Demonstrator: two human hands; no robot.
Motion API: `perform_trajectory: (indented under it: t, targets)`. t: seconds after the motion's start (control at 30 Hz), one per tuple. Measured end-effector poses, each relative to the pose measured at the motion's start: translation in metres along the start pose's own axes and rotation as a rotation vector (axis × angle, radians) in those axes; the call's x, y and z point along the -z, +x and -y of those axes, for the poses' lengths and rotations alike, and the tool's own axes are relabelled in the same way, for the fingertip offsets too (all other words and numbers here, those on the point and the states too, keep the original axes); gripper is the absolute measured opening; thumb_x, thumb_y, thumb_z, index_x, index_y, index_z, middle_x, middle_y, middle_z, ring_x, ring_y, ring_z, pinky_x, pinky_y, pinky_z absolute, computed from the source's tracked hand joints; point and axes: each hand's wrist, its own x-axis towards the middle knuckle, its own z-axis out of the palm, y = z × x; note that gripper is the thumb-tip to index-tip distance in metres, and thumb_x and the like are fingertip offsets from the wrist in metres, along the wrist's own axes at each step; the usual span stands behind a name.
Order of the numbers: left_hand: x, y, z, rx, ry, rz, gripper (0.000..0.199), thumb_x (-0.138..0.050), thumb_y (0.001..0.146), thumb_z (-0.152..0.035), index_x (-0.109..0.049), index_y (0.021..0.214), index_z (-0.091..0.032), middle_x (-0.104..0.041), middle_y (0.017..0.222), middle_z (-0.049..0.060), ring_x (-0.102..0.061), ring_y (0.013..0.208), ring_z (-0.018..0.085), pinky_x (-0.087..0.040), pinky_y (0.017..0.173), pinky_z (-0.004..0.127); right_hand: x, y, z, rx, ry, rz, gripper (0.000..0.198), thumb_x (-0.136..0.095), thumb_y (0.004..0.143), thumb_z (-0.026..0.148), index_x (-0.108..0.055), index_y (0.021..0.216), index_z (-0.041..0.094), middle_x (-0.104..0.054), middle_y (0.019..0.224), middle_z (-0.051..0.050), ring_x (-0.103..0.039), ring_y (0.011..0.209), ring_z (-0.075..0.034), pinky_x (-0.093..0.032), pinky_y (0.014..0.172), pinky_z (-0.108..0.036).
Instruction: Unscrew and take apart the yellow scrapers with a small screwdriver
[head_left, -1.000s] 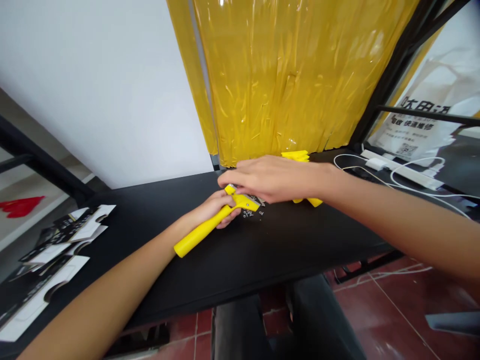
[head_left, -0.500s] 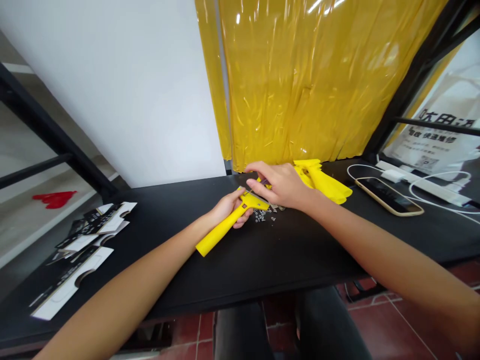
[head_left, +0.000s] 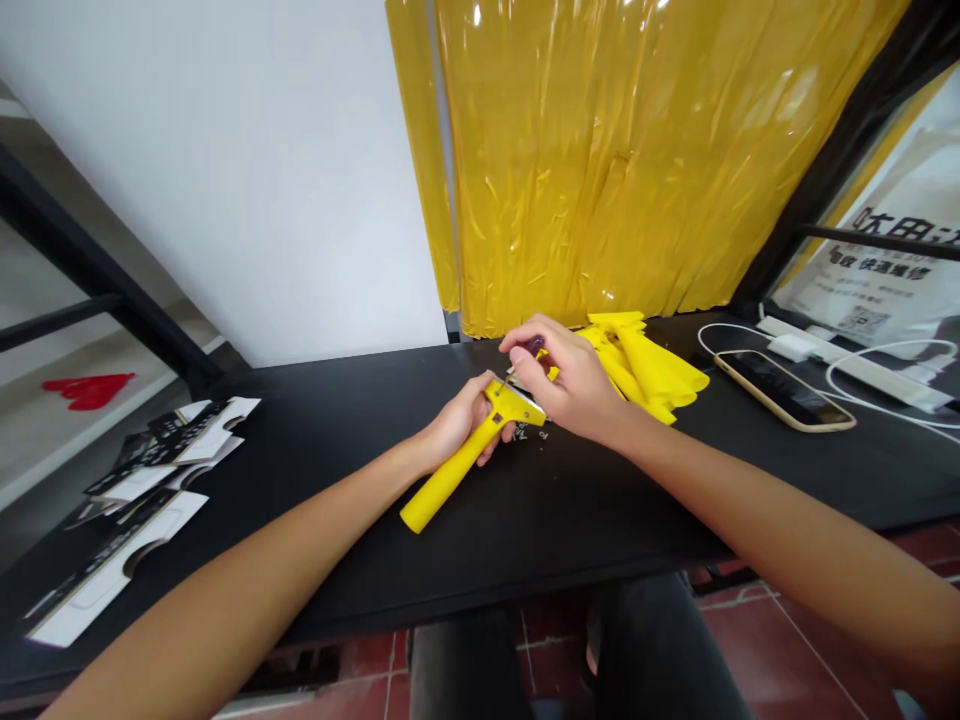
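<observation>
My left hand (head_left: pixel 459 422) is closed around a yellow scraper (head_left: pixel 450 480) above the black table, its handle slanting down toward me. A metal strip shows along the scraper's wide head, and small screws sit in the head. In my right hand (head_left: pixel 576 378) is a screwdriver (head_left: pixel 535 345) with a dark purple handle, gripped between curled fingers. Its thin shaft points down and meets the scraper's head near my left thumb. Small metal nuts or screws (head_left: pixel 544 436) lie on the table just beyond the head, partly hidden by it.
More yellow scraper parts (head_left: pixel 652 372) lie heaped behind my right hand. To the right are a phone (head_left: pixel 784 390) and a white power strip (head_left: pixel 892 375) with cables. Printed cards (head_left: pixel 120 570) lie at the left. A yellow plastic curtain (head_left: pixel 600 180) hangs behind the table (head_left: pixel 345 520).
My right hand has turned and its fingers have curled in, so the screwdriver's handle now shows and stands more upright. The scraper stays in my left hand; the view has shifted slightly.
</observation>
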Motion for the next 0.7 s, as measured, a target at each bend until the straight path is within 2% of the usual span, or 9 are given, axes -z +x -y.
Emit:
perform_trajectory:
  t: [0.1,0.17,0.27,0.37,0.43,0.5,0.6,0.7]
  targets:
    - [-0.003,-0.001,0.000,-0.023,-0.038,-0.010,0.053,-0.022,0.098,-0.048,-0.058,0.080,-0.014,-0.062,0.065,0.008,-0.046,0.037,0.011,-0.042,0.035,0.025,0.001,0.000,-0.003,-0.065,-0.003,-0.028,0.011,-0.053,0.099,0.026,-0.062,0.095,0.020,-0.063,0.085,-0.001,-0.055,0.074,-0.013,-0.044,0.067,-0.028]
    - [-0.004,-0.001,0.001,-0.052,-0.057,-0.069,0.037,-0.028,0.095,-0.037,-0.055,0.086,-0.015,-0.063,0.065,0.007,-0.046,0.038,0.012,-0.042,0.036,0.025,-0.001,0.000,-0.006,-0.081,0.015,-0.037,0.014,-0.059,0.098,0.031,-0.064,0.091,0.020,-0.061,0.081,0.000,-0.055,0.073,-0.013,-0.045,0.068,-0.028]
    - [-0.005,-0.001,0.004,-0.122,-0.031,-0.178,0.014,-0.041,0.091,-0.027,-0.046,0.100,-0.019,-0.067,0.069,0.004,-0.048,0.038,0.013,-0.040,0.034,0.023,-0.004,0.001,-0.009,-0.134,0.102,-0.062,0.013,-0.065,0.093,0.034,-0.069,0.091,0.021,-0.060,0.089,-0.002,-0.058,0.082,-0.015,-0.047,0.067,-0.029]
    - [-0.006,-0.001,0.006,-0.144,0.042,-0.163,0.019,-0.051,0.093,-0.029,-0.038,0.105,-0.022,-0.073,0.078,0.006,-0.051,0.038,0.013,-0.041,0.034,0.023,-0.007,0.002,-0.009,-0.260,0.334,-0.084,0.019,-0.068,0.090,0.032,-0.068,0.107,0.024,-0.062,0.096,-0.004,-0.061,0.086,-0.017,-0.052,0.066,-0.030]
    - [-0.006,-0.002,0.006,-0.146,0.088,-0.119,0.022,-0.053,0.095,-0.032,-0.037,0.106,-0.022,-0.075,0.084,0.009,-0.053,0.039,0.012,-0.043,0.034,0.022,-0.008,0.002,-0.009,-0.332,0.528,-0.077,0.032,-0.071,0.088,0.031,-0.060,0.118,0.025,-0.065,0.096,-0.002,-0.061,0.078,-0.016,-0.054,0.065,-0.030]
    - [-0.006,-0.003,0.006,-0.146,0.109,-0.089,0.023,-0.053,0.096,-0.033,-0.037,0.107,-0.022,-0.075,0.088,0.010,-0.054,0.039,0.011,-0.044,0.035,0.022,-0.008,0.003,-0.009,-0.352,0.672,-0.032,0.032,-0.071,0.089,0.032,-0.055,0.116,0.025,-0.067,0.097,-0.002,-0.058,0.068,-0.012,-0.053,0.059,-0.028]
    - [-0.005,-0.003,0.006,-0.137,0.098,-0.088,0.023,-0.055,0.097,-0.034,-0.039,0.107,-0.021,-0.075,0.087,0.010,-0.055,0.040,0.011,-0.045,0.036,0.023,-0.009,0.002,-0.009,-0.345,0.759,0.031,0.022,-0.062,0.095,0.039,-0.055,0.110,0.024,-0.063,0.100,-0.003,-0.053,0.061,-0.010,-0.047,0.048,-0.024]
    - [-0.004,-0.003,0.005,-0.141,0.090,-0.076,0.025,-0.057,0.096,-0.036,-0.041,0.108,-0.021,-0.075,0.087,0.009,-0.056,0.040,0.012,-0.046,0.036,0.023,-0.011,0.000,-0.011,-0.360,0.713,0.001,0.024,-0.062,0.095,0.043,-0.056,0.109,0.025,-0.056,0.091,0.000,-0.049,0.057,-0.008,-0.044,0.044,-0.023]
